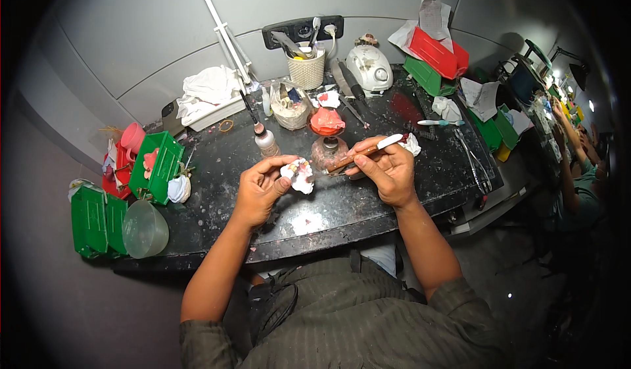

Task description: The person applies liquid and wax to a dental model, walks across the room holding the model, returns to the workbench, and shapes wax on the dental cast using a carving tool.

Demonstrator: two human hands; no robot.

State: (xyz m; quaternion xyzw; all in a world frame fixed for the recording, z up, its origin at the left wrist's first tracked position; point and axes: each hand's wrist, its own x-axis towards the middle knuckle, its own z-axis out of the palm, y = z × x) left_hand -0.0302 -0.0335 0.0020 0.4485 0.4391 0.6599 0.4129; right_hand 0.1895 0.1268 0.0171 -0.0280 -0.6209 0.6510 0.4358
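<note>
My left hand (258, 188) pinches a small white plaster dental cast (302, 179) with pinkish and yellowish patches. Between the fingers of my right hand (386, 173) is a slim tool with a brown handle (351, 161) and a white end (390, 141); I cannot tell whether that is one piece or two. The tool's tip points toward the cast, a short gap apart. Just behind both hands stands a glass spirit burner (328, 152), partly hidden by my right fingers. Above it sits a red dish holding pink wax (328, 120).
A dropper bottle (266, 140), a cloudy bag-lined tub (290, 109) and a woven tool cup (307, 72) stand behind. Green bins (156, 168) and a translucent bowl (146, 229) lie left. A white machine (369, 68), toothbrush (440, 123) and pliers-like tool (474, 162) are right. Co-workers sit far right.
</note>
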